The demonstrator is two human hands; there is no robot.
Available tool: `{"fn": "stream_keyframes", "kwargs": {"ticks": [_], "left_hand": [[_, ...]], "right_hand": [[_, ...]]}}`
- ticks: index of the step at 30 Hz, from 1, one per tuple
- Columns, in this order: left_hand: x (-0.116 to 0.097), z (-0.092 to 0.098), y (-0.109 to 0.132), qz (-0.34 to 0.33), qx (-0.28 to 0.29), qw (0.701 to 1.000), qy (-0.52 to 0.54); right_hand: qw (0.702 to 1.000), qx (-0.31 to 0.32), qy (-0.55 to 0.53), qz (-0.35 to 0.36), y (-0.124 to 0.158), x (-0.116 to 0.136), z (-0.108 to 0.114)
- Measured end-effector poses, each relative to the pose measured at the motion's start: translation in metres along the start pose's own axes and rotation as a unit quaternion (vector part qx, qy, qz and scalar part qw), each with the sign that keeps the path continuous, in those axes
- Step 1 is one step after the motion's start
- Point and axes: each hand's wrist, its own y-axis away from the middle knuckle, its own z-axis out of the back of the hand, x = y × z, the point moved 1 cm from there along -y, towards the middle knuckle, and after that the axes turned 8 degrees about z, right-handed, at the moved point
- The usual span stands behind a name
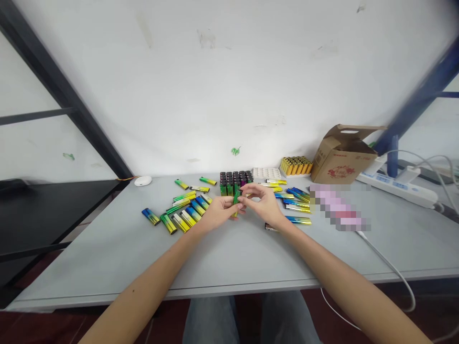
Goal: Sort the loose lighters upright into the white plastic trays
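Note:
Over the middle of the grey table [107,267], my left hand [218,213] and my right hand [263,203] meet around one green and yellow lighter [236,198]. Both hands have their fingers closed on it, the left from below, the right pinching near its top. Just behind them stands a tray of upright lighters with black tops [235,181]. Several loose blue, green and yellow lighters [184,210] lie to the left of my left hand. More loose lighters [297,200] lie to the right of my right hand.
At the back right are a white empty tray [267,172], a block of yellow lighters [296,165], an open cardboard box [343,155] and a white power strip [398,186] with cables. A small white round object [143,180] lies back left. A black shelf [43,210] is at left.

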Motion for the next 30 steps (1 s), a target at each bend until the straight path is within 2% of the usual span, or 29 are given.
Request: {"fn": "stream_keyframes", "kwargs": {"ticks": [4,8,11,16,21,27,30], "left_hand": [[-0.002,0.002,0.000,0.010,-0.012,1.000,-0.001],[-0.005,0.005,0.002,0.041,-0.036,0.998,0.010],[-0.009,0.010,0.003,0.022,-0.067,0.998,0.001],[-0.016,0.022,0.003,-0.034,-0.150,0.988,-0.001],[-0.020,0.031,0.003,-0.050,-0.222,0.974,-0.003],[-0.023,0.030,0.004,-0.049,-0.248,0.968,-0.003],[-0.024,0.030,0.004,-0.046,-0.253,0.966,0.008]], "right_hand": [[0.999,-0.039,-0.017,-0.007,-0.004,0.001,0.005],[0.990,-0.133,-0.046,-0.015,-0.012,-0.002,0.019],[0.985,-0.169,-0.041,-0.017,-0.015,-0.008,0.026],[0.991,-0.131,-0.005,0.004,-0.011,-0.017,0.022],[0.993,-0.085,0.075,0.025,-0.006,-0.018,0.017],[0.990,-0.096,0.098,0.030,-0.007,-0.019,0.022],[0.990,-0.072,0.114,0.031,-0.006,-0.022,0.022]]}}
